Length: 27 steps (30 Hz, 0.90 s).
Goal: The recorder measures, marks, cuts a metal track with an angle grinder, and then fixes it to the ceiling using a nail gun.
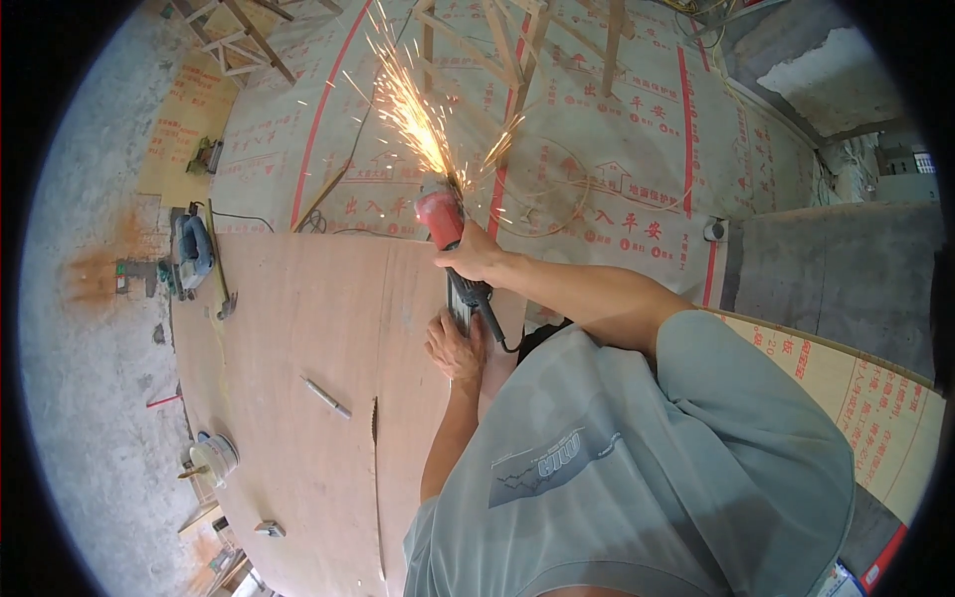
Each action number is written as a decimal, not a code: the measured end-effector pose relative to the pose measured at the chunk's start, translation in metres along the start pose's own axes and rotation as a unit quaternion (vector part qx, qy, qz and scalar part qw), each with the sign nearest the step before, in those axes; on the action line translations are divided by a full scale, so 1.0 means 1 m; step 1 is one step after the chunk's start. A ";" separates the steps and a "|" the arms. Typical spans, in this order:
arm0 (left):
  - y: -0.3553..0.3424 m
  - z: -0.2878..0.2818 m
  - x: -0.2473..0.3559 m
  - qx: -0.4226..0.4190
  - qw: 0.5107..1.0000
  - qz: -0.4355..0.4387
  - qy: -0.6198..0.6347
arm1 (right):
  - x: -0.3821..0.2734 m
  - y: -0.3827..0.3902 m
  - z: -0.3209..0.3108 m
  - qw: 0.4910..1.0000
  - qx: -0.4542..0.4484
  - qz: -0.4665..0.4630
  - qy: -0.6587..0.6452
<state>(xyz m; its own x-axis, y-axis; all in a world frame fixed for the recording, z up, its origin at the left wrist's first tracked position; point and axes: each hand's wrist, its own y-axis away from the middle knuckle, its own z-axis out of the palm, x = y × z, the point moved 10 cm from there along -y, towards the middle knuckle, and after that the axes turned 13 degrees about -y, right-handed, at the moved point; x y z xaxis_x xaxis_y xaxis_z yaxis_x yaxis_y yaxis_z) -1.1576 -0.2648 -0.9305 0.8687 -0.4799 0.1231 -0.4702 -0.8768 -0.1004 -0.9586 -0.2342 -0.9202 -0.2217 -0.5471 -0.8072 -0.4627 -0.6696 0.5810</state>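
My right hand (477, 255) is wrapped round a red and black angle grinder (441, 217) beyond the far edge of the plywood board. Bright sparks (418, 129) spray from the grinder's head, away from me and slightly left. Glare hides the disc and the exact spot it touches. Below the grinder, my left hand (455, 346) grips a narrow grey metal bar (461, 312) against the board, and the bar runs up under the tool. The grinder's black cord (494, 330) curves down near my shirt.
The large plywood board (288, 328) carries a silver pen-like tool (326, 396) and a long thin strip (375, 478). Along its left edge lie a blue jigsaw (194, 254), a hammer (228, 304) and a white bucket (214, 458). Wooden trestles (507, 60) stand ahead on printed floor sheeting (617, 129).
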 end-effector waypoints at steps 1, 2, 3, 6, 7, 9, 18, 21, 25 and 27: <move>0.000 0.000 0.001 0.001 1.000 0.001 0.000 | 0.000 0.000 -0.002 1.000 0.001 -0.001 -0.001; 0.000 0.000 0.000 0.000 1.000 0.000 0.001 | 0.001 -0.001 -0.001 1.000 -0.009 0.002 0.003; -0.001 0.001 0.000 -0.001 1.000 -0.001 0.002 | 0.002 -0.002 0.001 1.000 -0.020 0.005 0.006; -0.002 0.000 0.002 0.003 1.000 0.003 0.000 | 0.008 -0.006 0.000 1.000 -0.004 -0.008 -0.004; -0.002 0.000 0.003 0.003 1.000 0.004 0.000 | 0.009 -0.007 -0.001 1.000 -0.003 -0.008 -0.005; -0.001 -0.002 0.004 0.014 1.000 0.007 -0.009 | 0.012 -0.008 0.004 0.999 -0.031 -0.001 -0.018; -0.002 0.003 0.004 -0.016 1.000 0.000 -0.012 | 0.020 -0.002 0.001 1.000 -0.027 0.003 -0.008; 0.000 0.006 -0.003 -0.017 1.000 -0.006 -0.019 | 0.016 0.008 0.002 1.000 -0.027 0.007 0.008; -0.001 0.008 0.000 -0.027 1.000 -0.006 -0.014 | 0.017 0.009 -0.006 0.998 0.022 -0.042 0.027; 0.000 0.008 -0.002 -0.022 1.000 -0.006 -0.018 | 0.016 0.010 -0.005 0.999 0.012 -0.037 0.017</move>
<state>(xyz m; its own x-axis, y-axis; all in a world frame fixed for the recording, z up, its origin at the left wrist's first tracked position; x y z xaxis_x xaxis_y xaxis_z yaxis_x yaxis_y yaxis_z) -1.1579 -0.2636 -0.9384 0.8789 -0.4689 0.0878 -0.4658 -0.8832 -0.0546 -0.9623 -0.2522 -0.9267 -0.1569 -0.5139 -0.8434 -0.4970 -0.6969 0.5171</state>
